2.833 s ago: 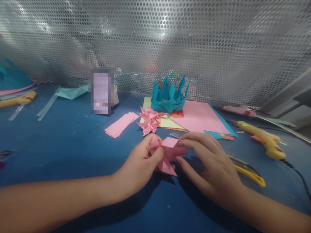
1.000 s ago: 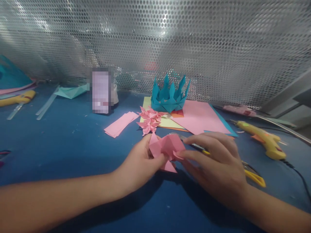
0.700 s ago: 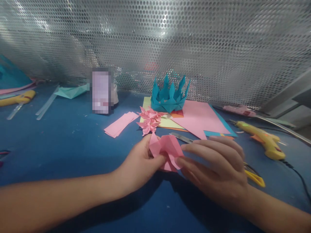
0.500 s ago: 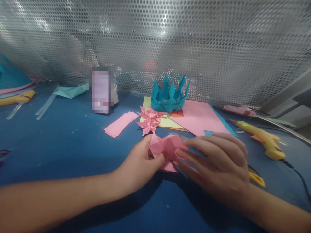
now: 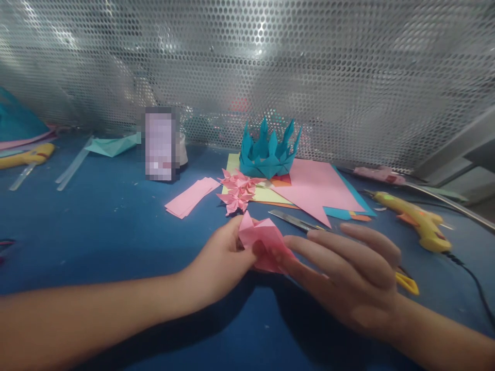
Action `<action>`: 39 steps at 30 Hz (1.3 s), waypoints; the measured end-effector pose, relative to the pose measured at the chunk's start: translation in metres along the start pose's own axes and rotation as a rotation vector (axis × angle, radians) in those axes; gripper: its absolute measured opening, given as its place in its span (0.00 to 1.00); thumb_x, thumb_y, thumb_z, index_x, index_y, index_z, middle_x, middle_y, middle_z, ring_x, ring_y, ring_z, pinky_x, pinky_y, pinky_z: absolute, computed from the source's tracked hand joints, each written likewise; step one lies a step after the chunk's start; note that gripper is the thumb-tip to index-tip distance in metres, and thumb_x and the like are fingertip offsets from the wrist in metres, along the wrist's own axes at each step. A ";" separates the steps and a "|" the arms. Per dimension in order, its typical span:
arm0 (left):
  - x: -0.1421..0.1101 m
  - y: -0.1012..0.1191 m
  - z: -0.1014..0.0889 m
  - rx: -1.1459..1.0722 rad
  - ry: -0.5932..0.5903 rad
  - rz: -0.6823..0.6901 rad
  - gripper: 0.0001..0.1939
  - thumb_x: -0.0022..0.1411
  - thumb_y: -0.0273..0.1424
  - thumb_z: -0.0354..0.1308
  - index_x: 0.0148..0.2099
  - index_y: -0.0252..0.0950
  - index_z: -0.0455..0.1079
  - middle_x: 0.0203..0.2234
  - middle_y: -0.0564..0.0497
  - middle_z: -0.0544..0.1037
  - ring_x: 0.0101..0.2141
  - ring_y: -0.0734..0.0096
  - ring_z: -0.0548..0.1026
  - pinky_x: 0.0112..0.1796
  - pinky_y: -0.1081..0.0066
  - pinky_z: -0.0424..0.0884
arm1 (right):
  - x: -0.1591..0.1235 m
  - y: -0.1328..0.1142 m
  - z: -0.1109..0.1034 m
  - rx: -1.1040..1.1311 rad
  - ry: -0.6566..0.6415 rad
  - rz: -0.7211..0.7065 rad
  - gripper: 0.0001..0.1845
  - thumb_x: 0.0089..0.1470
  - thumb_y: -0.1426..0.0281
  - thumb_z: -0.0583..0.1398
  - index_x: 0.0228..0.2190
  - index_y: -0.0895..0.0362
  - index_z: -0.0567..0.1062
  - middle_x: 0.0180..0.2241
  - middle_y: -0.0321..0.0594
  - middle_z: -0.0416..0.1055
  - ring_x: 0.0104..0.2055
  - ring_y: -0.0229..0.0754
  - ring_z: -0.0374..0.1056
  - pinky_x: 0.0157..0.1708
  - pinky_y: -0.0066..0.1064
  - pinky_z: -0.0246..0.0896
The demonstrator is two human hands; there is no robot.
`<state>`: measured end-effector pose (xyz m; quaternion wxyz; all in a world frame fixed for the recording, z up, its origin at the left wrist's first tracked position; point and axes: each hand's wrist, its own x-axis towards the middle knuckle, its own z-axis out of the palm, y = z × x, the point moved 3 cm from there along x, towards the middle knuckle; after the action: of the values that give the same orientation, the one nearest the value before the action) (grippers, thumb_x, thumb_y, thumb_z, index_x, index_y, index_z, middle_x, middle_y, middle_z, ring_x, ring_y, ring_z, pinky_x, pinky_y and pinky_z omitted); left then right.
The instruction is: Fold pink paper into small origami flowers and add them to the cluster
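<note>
R hand (image 5: 348,278) shifted since prev. frame, more of cutter blade (image 5: 288,218) showing, R thumb tip on folded pink paper (image 5: 266,234), can't tell if R grip pinches it, L hand (image 5: 220,255) clamped on its L side, over blue tabletop (image 5: 116,247), nearside of pink flowers (image 5: 238,191).

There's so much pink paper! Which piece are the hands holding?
The small folded pink piece, between the left hand and the right hand. The pink strips, pink flowers and large pink sheet lie beyond it, in neither hand.
</note>
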<state>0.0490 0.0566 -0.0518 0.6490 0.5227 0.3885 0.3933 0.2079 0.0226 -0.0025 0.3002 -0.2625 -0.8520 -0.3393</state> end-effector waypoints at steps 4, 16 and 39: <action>0.000 0.001 0.001 -0.051 -0.004 -0.029 0.08 0.57 0.30 0.56 0.39 0.34 0.63 0.31 0.51 0.73 0.33 0.70 0.71 0.37 0.69 0.68 | 0.002 0.000 0.000 0.037 0.033 0.034 0.06 0.49 0.71 0.65 0.30 0.49 0.74 0.26 0.23 0.77 0.29 0.37 0.70 0.42 0.35 0.61; -0.003 0.011 0.005 -0.113 0.028 -0.093 0.06 0.53 0.24 0.56 0.36 0.34 0.64 0.26 0.55 0.71 0.28 0.76 0.70 0.31 0.75 0.66 | -0.002 -0.001 0.001 0.106 0.058 -0.015 0.09 0.49 0.74 0.65 0.26 0.52 0.69 0.21 0.27 0.71 0.26 0.36 0.61 0.33 0.32 0.58; -0.002 0.009 0.004 -0.063 -0.025 -0.070 0.07 0.54 0.28 0.57 0.35 0.33 0.62 0.27 0.54 0.71 0.28 0.77 0.68 0.33 0.74 0.63 | -0.005 -0.002 0.007 0.105 0.105 0.037 0.07 0.51 0.73 0.64 0.25 0.54 0.70 0.20 0.30 0.67 0.28 0.37 0.58 0.34 0.33 0.56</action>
<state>0.0515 0.0546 -0.0425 0.6833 0.4929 0.3857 0.3760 0.2071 0.0254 -0.0112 0.3643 -0.2439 -0.8466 -0.3017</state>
